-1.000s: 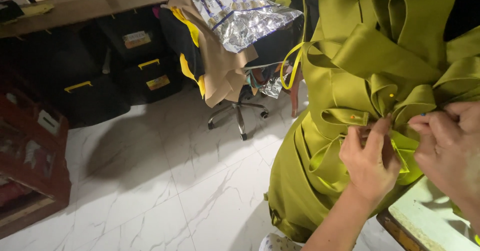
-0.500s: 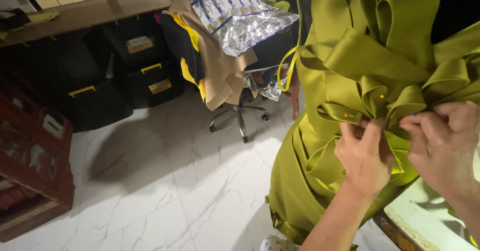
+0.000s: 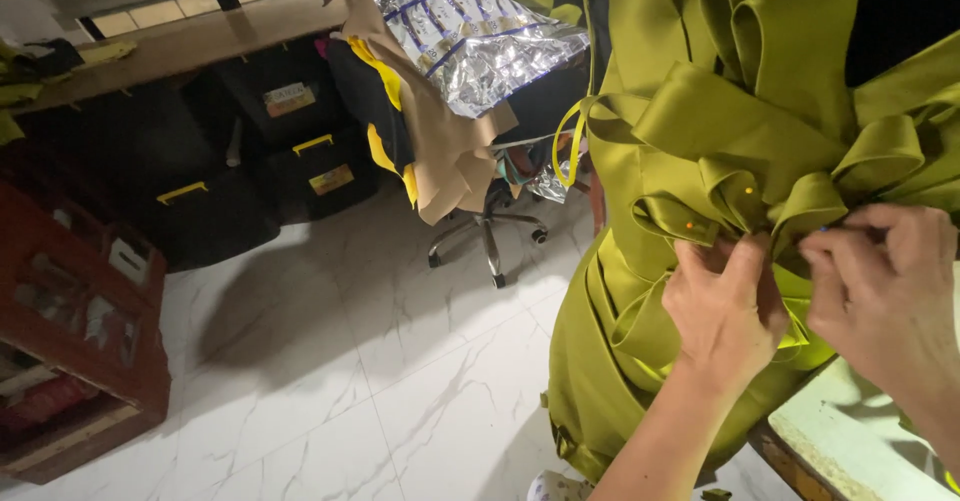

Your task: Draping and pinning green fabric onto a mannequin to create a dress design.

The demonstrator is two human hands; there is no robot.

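A large drape of shiny olive-green satin fabric (image 3: 740,111) hangs in folds and loops at the right. Small round-headed pins, one red (image 3: 690,226) and one yellow, stick in the gathered folds. My left hand (image 3: 722,311) pinches a fold of the fabric just below those pins. My right hand (image 3: 885,296) grips the gathered fabric from the right side, fingers curled around it. Both hands meet at the same bunch of pleats.
A pale green table edge (image 3: 850,441) lies under my right arm. An office chair (image 3: 490,226) piled with brown paper and silver foil sheets (image 3: 465,26) stands behind. Black bins (image 3: 300,151) sit under a wooden bench. A red crate shelf (image 3: 90,311) stands left on white marble floor.
The view has shifted slightly down and left. My hands have stayed on the same gathered folds, with the fingers adjusting their pinch a little.
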